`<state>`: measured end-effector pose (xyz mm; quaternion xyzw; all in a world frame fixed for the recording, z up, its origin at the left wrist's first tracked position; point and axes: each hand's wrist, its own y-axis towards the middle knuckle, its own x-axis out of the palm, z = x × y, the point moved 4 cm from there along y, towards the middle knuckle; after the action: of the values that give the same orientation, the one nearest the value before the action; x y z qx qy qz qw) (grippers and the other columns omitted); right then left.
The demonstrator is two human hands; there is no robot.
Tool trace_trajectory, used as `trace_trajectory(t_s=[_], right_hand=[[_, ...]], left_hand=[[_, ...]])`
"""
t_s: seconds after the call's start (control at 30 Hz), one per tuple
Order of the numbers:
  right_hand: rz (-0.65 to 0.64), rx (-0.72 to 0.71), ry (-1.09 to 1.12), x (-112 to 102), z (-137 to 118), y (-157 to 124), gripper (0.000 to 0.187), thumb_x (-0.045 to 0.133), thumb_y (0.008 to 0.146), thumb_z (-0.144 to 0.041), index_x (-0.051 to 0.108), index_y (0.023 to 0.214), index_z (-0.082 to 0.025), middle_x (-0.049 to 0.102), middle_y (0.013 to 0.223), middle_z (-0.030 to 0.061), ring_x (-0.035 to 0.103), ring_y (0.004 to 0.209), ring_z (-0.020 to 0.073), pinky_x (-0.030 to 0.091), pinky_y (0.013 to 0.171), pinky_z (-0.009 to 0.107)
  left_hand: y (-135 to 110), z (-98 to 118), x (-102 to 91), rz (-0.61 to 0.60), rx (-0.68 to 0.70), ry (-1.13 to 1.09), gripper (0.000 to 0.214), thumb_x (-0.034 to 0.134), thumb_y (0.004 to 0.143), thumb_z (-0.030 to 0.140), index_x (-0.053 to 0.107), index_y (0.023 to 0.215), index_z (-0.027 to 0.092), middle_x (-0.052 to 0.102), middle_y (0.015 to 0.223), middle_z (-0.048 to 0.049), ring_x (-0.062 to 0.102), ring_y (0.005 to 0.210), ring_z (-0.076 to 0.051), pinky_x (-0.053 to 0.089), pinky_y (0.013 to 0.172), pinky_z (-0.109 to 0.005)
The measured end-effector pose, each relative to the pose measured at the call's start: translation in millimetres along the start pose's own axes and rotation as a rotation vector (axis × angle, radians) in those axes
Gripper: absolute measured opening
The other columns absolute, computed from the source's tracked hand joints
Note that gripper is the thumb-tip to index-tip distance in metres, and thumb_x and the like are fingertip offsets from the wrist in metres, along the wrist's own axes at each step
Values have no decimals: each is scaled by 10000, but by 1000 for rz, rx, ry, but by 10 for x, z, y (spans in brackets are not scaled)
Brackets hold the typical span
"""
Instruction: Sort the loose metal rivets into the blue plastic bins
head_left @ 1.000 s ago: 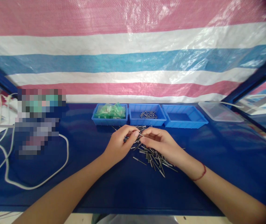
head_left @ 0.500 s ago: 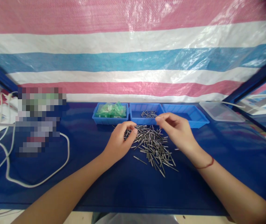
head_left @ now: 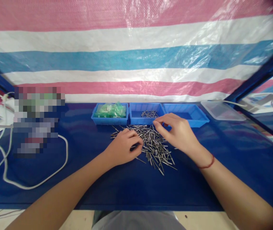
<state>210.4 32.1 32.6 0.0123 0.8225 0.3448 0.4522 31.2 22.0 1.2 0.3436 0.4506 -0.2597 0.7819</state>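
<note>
A loose pile of blind rivets (head_left: 155,147) lies on the blue table, thin metal pins pointing every way. Over the pile's left side, my left hand (head_left: 124,147) has its fingers curled and the thumb close to the fingertips; anything between them is hidden. My right hand (head_left: 178,132) is at the pile's upper right, in front of the bins, with thumb and index finger pinched together. Whatever is in that pinch is too small to make out. Behind the pile, the middle blue bin (head_left: 136,120) has a few rivets (head_left: 150,114) in it.
The left blue bin (head_left: 109,121) is filled with green plastic bags (head_left: 111,110). A third blue bin (head_left: 198,119) stands at the right, beside a clear plastic lid (head_left: 223,111). White cable (head_left: 66,150) loops across the table's left side. Striped sheeting (head_left: 136,60) hangs behind.
My left hand has dropped lower and nearer to me, with its fingers turned down onto the rivets. My right hand has shifted slightly left, still pinched. The whole view has tilted a little.
</note>
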Motion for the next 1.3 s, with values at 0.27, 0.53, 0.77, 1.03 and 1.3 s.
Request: trace_trajectory(t_s=[0.27, 0.53, 0.77, 1.03, 1.3], right_hand=[[-238, -133, -8, 83, -149, -31, 256, 449, 923, -278, 661, 821, -178, 654, 762, 72, 576, 746, 192, 425, 723, 329], [-319, -165, 14, 151, -203, -65, 260, 452, 926, -270, 666, 814, -173, 642, 751, 79, 578, 738, 191, 413, 704, 322], [-411, -205, 22, 241, -219, -101, 175, 514, 900, -254, 655, 835, -172, 649, 772, 65, 590, 755, 184, 436, 695, 311], [-405, -139, 228, 276, -195, -102, 140, 534, 887, -228, 670, 883, -196, 673, 819, 53, 616, 776, 177, 464, 712, 304], [-375, -75, 297, 218, -173, -64, 142, 550, 873, -243, 686, 891, -206, 690, 835, 53, 620, 729, 166, 470, 673, 299]], left_hand=[[-23, -19, -5, -113, 63, 122, 195, 501, 899, 270, 673, 941, 188, 608, 914, -60, 520, 868, -187, 395, 784, -317], [-13, -16, 36, -173, 33, 153, 185, 489, 930, 287, 638, 896, 183, 603, 926, -48, 519, 870, -178, 374, 776, -302], [-1, -115, -15, -82, -79, 159, 210, 425, 957, 309, 579, 910, 175, 609, 939, -46, 521, 867, -187, 365, 748, -311], [-3, -100, -18, -17, -109, -26, 183, 420, 951, 286, 558, 904, 175, 625, 933, -59, 542, 847, -185, 400, 763, -308], [3, -124, -12, -13, -147, -113, 165, 470, 931, 292, 593, 898, 187, 659, 894, -32, 577, 826, -175, 407, 734, -294]])
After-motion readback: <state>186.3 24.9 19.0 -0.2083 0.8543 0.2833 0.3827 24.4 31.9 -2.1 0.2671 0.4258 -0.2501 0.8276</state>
